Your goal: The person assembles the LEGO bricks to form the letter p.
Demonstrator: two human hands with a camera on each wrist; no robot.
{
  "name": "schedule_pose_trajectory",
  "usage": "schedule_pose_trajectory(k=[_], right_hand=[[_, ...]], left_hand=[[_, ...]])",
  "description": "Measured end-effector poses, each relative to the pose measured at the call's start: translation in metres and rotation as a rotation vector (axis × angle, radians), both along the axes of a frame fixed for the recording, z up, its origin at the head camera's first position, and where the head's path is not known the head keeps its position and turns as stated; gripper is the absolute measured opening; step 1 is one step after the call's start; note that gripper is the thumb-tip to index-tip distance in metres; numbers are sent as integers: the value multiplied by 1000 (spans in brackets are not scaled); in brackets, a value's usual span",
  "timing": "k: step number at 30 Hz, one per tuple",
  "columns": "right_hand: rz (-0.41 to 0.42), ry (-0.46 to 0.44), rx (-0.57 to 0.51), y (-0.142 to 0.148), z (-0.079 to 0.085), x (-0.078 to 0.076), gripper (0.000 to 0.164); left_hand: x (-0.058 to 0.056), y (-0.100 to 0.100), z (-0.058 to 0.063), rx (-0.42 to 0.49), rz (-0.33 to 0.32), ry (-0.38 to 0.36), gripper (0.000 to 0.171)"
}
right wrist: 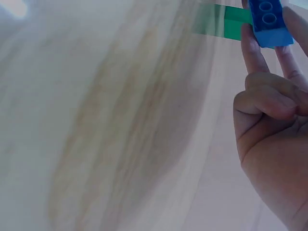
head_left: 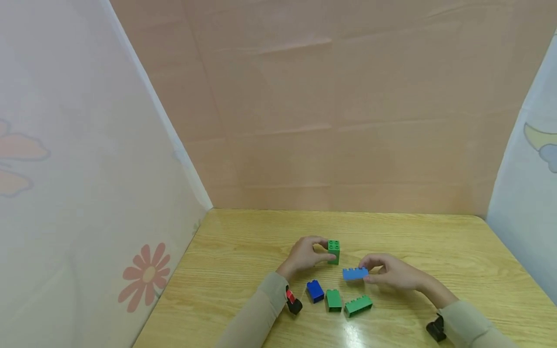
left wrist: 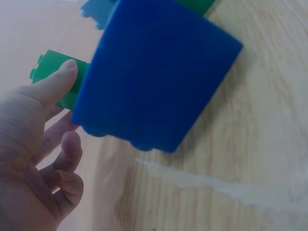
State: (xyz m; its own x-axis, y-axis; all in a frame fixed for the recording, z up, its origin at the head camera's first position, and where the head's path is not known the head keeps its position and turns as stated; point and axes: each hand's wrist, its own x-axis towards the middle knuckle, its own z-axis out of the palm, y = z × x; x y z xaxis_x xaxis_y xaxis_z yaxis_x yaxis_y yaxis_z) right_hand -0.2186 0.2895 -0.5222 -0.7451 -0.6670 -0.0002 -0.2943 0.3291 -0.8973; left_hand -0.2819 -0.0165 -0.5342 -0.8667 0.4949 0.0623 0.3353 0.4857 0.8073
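A: Left hand point(head_left: 306, 253), quick?

B: Clamped. Thumb and fingers pinch a green stack point(head_left: 333, 248) by its sides, upright, studs up. A seam shows in the left wrist view, so probably two blocks.

A: Why the sides?

B: My guess: steadies it and leaves the top studs bare. Can't tell if its base touches the surface point(head_left: 413, 232).

A: Right hand point(head_left: 393, 274)?

B: Clamped too, on a light blue block point(head_left: 353, 274), just right of the stack, a gap between them. Pinched at one end only; the rest sticks out toward the stack. Right wrist view catches its hollow underside, so it looks lifted. End grip probably keeps fingers off the underside and most studs.

A: Loose ones?

B: Dark blue block point(head_left: 315, 291), short green block point(head_left: 334, 300), long green block point(head_left: 359, 306), in a rough row nearer the person. Tipped on their sides, studs pointing away. Likely just left as they lie, within reach of both hands. Nobody's touching them.
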Motion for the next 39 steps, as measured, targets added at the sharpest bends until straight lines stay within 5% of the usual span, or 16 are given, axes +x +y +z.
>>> schedule_pose_trajectory(k=[11,39], right_hand=[[-154,124,-40,-12,8,-11,27],[-356,179,-131,-29,18,-23,30]], left_hand=[[1,-2,1,-1,4,16,33],[-3,1,-2,16,-4,-9,32]])
